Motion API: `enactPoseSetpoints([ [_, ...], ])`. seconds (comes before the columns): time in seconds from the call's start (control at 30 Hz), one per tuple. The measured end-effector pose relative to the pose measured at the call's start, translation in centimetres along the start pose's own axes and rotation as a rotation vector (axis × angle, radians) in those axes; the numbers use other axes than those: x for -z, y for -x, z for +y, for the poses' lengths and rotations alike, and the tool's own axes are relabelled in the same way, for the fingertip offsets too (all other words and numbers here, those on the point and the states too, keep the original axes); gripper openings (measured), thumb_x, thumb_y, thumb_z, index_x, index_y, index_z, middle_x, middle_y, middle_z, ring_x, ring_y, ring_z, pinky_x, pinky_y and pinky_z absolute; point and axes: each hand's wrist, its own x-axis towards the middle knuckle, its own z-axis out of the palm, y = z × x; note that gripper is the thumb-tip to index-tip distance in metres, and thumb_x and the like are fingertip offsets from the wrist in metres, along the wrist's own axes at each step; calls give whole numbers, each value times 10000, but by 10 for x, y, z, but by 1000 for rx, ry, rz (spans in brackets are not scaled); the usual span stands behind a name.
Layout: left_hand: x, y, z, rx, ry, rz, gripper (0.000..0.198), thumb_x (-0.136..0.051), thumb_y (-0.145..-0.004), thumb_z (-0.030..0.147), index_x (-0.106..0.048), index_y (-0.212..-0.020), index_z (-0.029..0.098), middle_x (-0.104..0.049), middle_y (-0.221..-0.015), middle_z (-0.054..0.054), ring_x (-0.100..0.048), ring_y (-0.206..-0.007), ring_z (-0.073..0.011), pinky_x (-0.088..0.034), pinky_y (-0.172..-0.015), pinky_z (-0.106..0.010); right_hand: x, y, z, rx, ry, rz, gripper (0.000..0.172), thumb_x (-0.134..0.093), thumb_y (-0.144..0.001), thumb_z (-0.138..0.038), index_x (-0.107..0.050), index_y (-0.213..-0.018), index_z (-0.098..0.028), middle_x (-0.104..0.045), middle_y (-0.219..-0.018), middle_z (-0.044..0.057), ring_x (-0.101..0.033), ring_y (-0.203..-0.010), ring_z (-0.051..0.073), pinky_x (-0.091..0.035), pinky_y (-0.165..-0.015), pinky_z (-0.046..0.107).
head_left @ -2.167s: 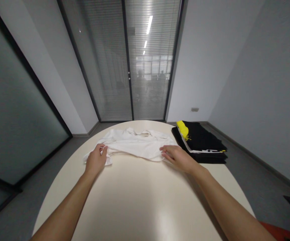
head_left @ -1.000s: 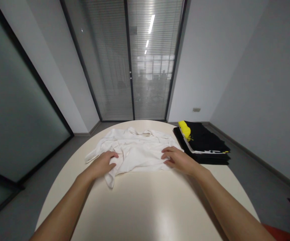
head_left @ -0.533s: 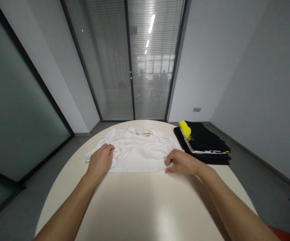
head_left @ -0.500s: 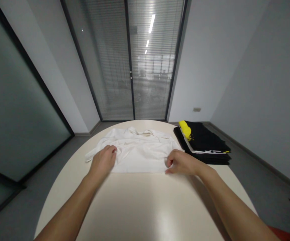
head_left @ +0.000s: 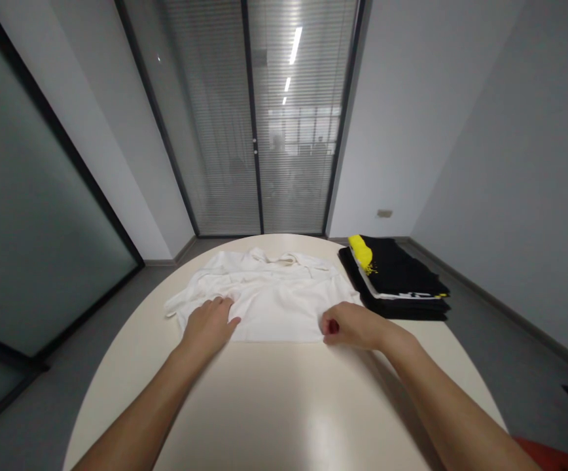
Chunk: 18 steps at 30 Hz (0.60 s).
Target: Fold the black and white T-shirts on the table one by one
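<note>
A white shirt (head_left: 284, 304) lies on the table with its neck opening at the far side and its straight edge nearest me. My left hand (head_left: 210, 322) rests on the shirt's near left part, fingers flat and thumb held apart. At the near right corner, my right hand (head_left: 347, 325) has its fingers curled towards the thumb, pinching the edge of the cloth. Wrinkles run across the shirt's left and upper parts, while the near middle is smoother.
To the right of the shirt, a stack of folded black clothes (head_left: 402, 275) with a yellow print sits by the edge of the round pale table (head_left: 264, 405). Behind the table stands a glass partition with blinds (head_left: 225, 131). Something red (head_left: 553, 454) shows at lower right.
My left hand has loosened from its curled grip and now lies flatter, thumb apart. My right hand has shifted slightly nearer to me, its fingers still curled at the corner.
</note>
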Motion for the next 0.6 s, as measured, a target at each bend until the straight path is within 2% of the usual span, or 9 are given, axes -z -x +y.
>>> enactPoseSetpoints([
  [0.07,2,1,0,18,-22,-19,329,-584,-904,388,-667,-1159,196,-698,-1152,-160,-651,-1062,-336,-481,-811,-379,1,4,-7,-20,-22,-64,56,-717,-686,-247,-760,-717,-228,-732,-718,10,-644,-647,172,-400,-567,247],
  [0.13,3,2,1,51,-40,-32,358,-554,-909,461,-695,-1083,181,-717,-1097,-175,-676,-1011,-356,-492,-778,-397,1,8,-19,-50,-57,-193,80,-740,-654,-234,-776,-723,-220,-727,-696,5,-643,-631,167,-401,-550,240],
  [0.27,12,8,3,159,-91,-50,605,-402,-939,617,-743,-909,118,-735,-964,-245,-704,-917,-400,-497,-753,-444,-5,16,-52,-37,-200,-629,85,-776,-662,-273,-786,-717,-210,-638,-555,-37,-597,-548,128,-413,-550,224],
  [0.33,17,11,4,212,-123,-64,620,-394,-945,613,-749,-875,109,-735,-958,-260,-704,-924,-406,-496,-754,-445,-11,17,-68,40,-295,-777,171,-807,-671,-376,-787,-731,-217,-620,-552,-53,-574,-534,107,-404,-545,210],
  [0.37,20,12,4,231,-134,-67,596,-409,-945,597,-748,-882,112,-735,-962,-259,-703,-929,-405,-496,-755,-443,-14,16,-74,86,-327,-773,226,-816,-672,-427,-791,-761,-221,-631,-583,-55,-568,-544,100,-395,-539,204],
  [0.4,21,13,4,243,-140,-65,562,-427,-945,579,-744,-909,116,-735,-964,-253,-701,-931,-402,-495,-756,-442,-16,15,-77,131,-339,-712,270,-819,-677,-463,-794,-806,-226,-645,-622,-54,-565,-559,96,-388,-536,201],
  [0.5,17,11,5,184,-120,-15,440,-463,-951,502,-704,-1031,142,-731,-984,-219,-694,-940,-374,-490,-777,-430,-20,7,-77,238,-240,-307,340,-813,-719,-471,-778,-970,-244,-685,-786,-26,-593,-673,122,-417,-611,217],
  [0.57,10,8,6,52,-68,26,359,-482,-957,439,-668,-1114,176,-716,-1079,-189,-674,-1014,-339,-482,-827,-407,-21,0,-68,287,-119,-63,413,-819,-729,-455,-743,-1079,-250,-699,-943,25,-626,-838,183,-464,-751,272],
  [0.6,5,7,7,-13,-40,41,341,-487,-959,415,-648,-1161,193,-699,-1151,-178,-655,-1071,-323,-476,-857,-394,-21,-3,-62,310,-65,12,479,-826,-720,-460,-719,-1137,-250,-693,-1036,55,-624,-939,223,-471,-835,315],
])
